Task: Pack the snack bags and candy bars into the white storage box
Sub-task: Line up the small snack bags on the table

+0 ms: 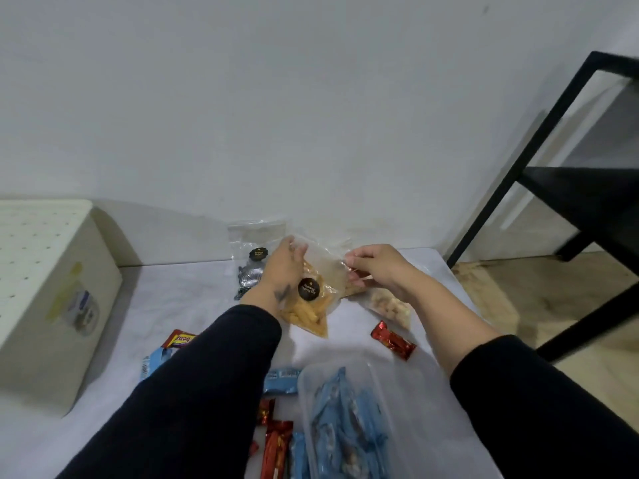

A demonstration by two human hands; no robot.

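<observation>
a clear snack bag of yellow sticks (311, 305) with a round black label hangs tilted above the surface, two more clear bags (257, 243) behind and right, red (393, 340) and blue candy bars (280, 380) scattered near, and the white storage box (52, 299) at far left.

You're in a plain room of a home: bare white wall (311, 98), light wood floor (518, 288), black metal shelf frame (539, 140), cloth-covered surface (186, 292) strewn with snacks.

Bare cloth (179, 299) beside white box (52, 305)
</observation>
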